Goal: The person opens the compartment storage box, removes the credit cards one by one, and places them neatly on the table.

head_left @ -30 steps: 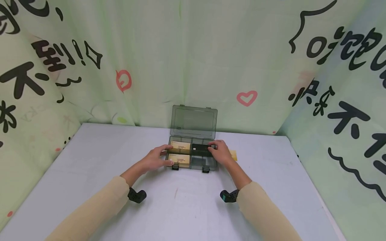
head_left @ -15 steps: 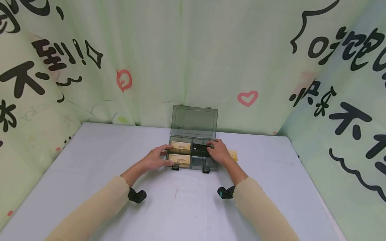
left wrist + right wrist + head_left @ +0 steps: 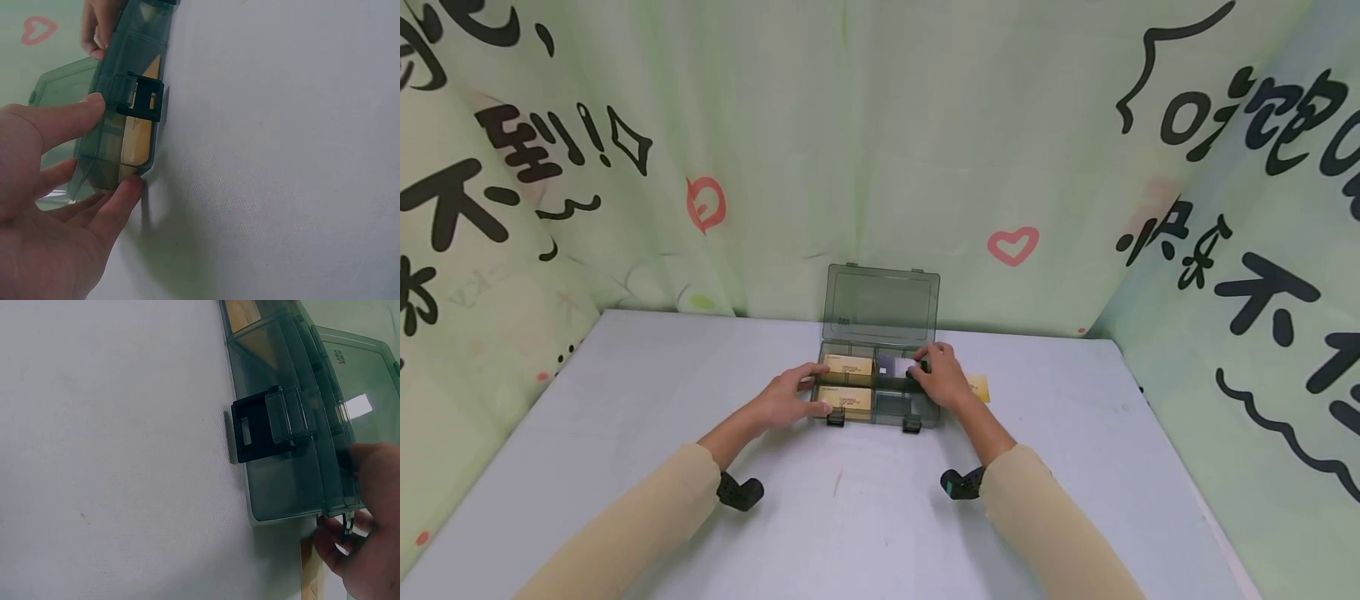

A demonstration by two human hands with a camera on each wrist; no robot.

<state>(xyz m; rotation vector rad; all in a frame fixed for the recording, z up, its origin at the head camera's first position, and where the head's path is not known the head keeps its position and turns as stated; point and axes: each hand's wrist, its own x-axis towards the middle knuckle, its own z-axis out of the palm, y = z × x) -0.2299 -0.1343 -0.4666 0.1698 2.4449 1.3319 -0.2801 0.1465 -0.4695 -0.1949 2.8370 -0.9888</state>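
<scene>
A translucent dark grey compartment box (image 3: 891, 402) stands with its lid raised at the table's back edge. My left hand (image 3: 785, 397) holds the box's left end, thumb at the front edge and fingers around the side. Two yellow-tan small boxes (image 3: 847, 364) fill the left compartments, one behind the other. In the back right compartment lies a black flat rectangular item (image 3: 893, 367), its top catching bright glare. My right hand (image 3: 943, 379) pinches this item's right end, with the thumb inside the box in the right wrist view. The fingertips are partly hidden there.
A yellow card-like piece (image 3: 979, 387) lies on the white table (image 3: 880, 517), partly behind the right hand. The raised lid (image 3: 882, 304) stands near the printed curtain (image 3: 925, 167). Two black latches (image 3: 912, 424) hang at the box's front.
The black item's top has turned from dark to bright with glare, so its tilt seems changed. The right hand has shifted slightly left; the left hand stays in place.
</scene>
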